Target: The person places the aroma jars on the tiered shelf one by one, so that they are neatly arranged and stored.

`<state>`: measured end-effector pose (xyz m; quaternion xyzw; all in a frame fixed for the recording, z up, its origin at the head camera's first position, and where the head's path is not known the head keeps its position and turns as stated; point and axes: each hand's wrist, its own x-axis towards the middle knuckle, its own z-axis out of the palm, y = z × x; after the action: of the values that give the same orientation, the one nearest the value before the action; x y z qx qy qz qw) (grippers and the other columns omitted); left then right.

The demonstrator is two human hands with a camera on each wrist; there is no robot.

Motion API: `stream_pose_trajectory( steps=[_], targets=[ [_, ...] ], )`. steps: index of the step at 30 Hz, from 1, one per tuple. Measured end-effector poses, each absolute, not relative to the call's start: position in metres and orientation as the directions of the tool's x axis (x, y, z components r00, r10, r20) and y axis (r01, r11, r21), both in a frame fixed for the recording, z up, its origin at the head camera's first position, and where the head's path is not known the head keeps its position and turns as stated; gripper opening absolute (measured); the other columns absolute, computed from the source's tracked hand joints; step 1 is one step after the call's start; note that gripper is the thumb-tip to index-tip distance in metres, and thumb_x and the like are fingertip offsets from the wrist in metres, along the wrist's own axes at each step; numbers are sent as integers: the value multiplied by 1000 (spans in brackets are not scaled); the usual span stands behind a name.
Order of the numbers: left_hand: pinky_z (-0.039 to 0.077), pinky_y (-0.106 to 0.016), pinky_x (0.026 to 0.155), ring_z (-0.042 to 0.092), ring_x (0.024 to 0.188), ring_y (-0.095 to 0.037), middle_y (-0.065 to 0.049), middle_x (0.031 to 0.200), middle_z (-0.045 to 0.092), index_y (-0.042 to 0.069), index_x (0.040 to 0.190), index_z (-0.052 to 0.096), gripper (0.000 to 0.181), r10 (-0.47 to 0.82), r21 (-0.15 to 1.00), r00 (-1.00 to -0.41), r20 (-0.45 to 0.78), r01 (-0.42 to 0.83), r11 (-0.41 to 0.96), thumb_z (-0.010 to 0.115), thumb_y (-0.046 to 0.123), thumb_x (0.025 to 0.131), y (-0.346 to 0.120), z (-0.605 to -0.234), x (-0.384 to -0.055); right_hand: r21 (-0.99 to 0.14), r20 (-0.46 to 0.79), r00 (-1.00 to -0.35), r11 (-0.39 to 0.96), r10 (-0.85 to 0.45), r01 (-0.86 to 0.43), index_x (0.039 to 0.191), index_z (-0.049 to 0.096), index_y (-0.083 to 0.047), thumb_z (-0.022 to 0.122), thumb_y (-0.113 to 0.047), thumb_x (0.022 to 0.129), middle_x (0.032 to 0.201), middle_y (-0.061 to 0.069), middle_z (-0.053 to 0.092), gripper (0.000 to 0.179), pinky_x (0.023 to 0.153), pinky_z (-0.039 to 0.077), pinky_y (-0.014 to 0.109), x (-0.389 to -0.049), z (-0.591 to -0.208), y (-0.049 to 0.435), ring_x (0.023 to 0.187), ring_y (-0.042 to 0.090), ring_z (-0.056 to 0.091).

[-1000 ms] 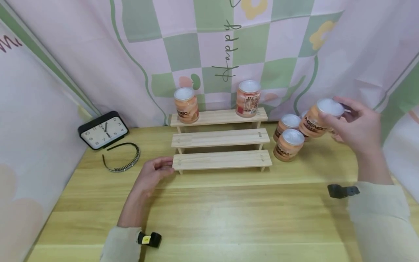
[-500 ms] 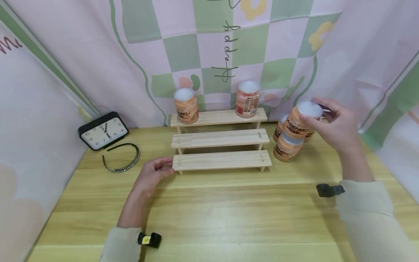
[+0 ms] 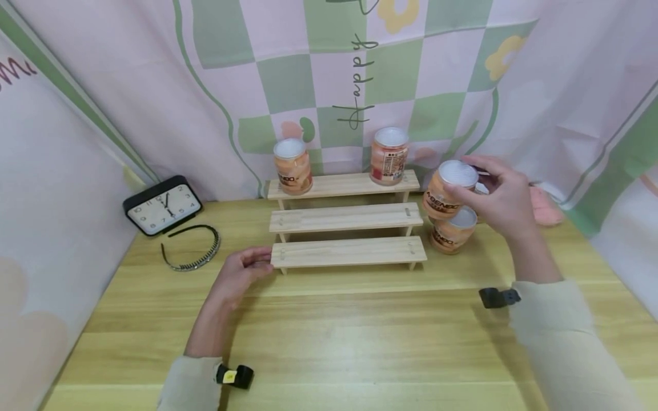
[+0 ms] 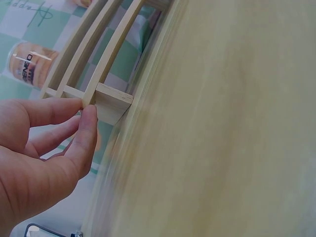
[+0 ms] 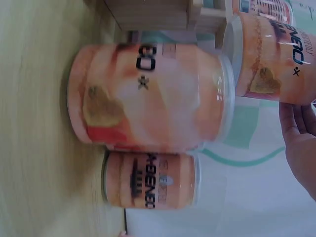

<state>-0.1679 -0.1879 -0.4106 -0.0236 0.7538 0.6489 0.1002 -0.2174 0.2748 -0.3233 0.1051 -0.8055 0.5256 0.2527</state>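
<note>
My right hand [image 3: 501, 197] grips an orange printed can [image 3: 439, 194] with a silver lid, raised beside the right end of the wooden three-step shelf [image 3: 346, 251]. In the right wrist view this held can [image 5: 276, 61] is above two standing cans, a near can [image 5: 153, 94] and a farther can [image 5: 148, 180]. My left hand [image 3: 239, 274] is at the left end of the lowest step; the left wrist view shows thumb and fingertip pinching the board's corner. On the top step stand a left can [image 3: 294, 171] and a right can [image 3: 389, 160].
A black-framed clock [image 3: 164, 205] and a dark hairband [image 3: 200, 254] lie on the wooden table [image 3: 360, 348] at the left. Something soft and pink [image 3: 545, 206] lies behind my right wrist. A checked curtain [image 3: 341, 74] hangs behind the shelf.
My right hand has carried the can leftward, from over the right side of the standing cans to near the shelf's right end. The left hand and shelf have stayed put.
</note>
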Motion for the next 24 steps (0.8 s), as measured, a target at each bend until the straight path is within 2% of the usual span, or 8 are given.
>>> stream_pose_trajectory(
  steps=[6, 10, 18, 24],
  targets=[
    [54, -24, 87, 61, 108, -24, -26, 129, 60, -9, 136, 56, 44, 95, 974, -979, -181, -165, 154, 64, -8, 92, -188, -410, -168, -764, 507, -860, 491, 55, -419, 126, 68, 3, 87, -4, 77, 117, 0, 65, 54, 79, 47, 8, -218, -323, 261, 97, 6, 59],
    [55, -24, 87, 61, 107, -23, -25, 129, 60, -9, 136, 56, 44, 99, 973, -978, -181, -164, 159, 64, -8, 92, -188, -411, -168, -771, 525, -851, 434, 18, -467, 126, 67, 5, 85, 1, 77, 120, 9, 65, 52, 83, 49, 10, -218, -326, 251, 99, 8, 61],
    [55, -25, 86, 61, 106, -23, -25, 129, 61, -8, 136, 57, 44, 106, 972, -979, -174, -154, 178, 64, -7, 92, -187, -410, -167, -764, 570, -821, 341, -40, -548, 125, 67, 6, 83, 8, 76, 119, 7, 65, 52, 82, 51, 13, -220, -329, 230, 98, 10, 62],
    [54, -24, 85, 61, 108, -24, -25, 129, 62, -8, 136, 57, 44, 102, 972, -980, -170, -150, 183, 64, -6, 93, -188, -411, -168, -773, 561, -825, 310, -70, -553, 126, 65, 9, 82, 10, 76, 123, 14, 62, 53, 89, 51, 15, -221, -329, 215, 104, 12, 61]
  ],
)
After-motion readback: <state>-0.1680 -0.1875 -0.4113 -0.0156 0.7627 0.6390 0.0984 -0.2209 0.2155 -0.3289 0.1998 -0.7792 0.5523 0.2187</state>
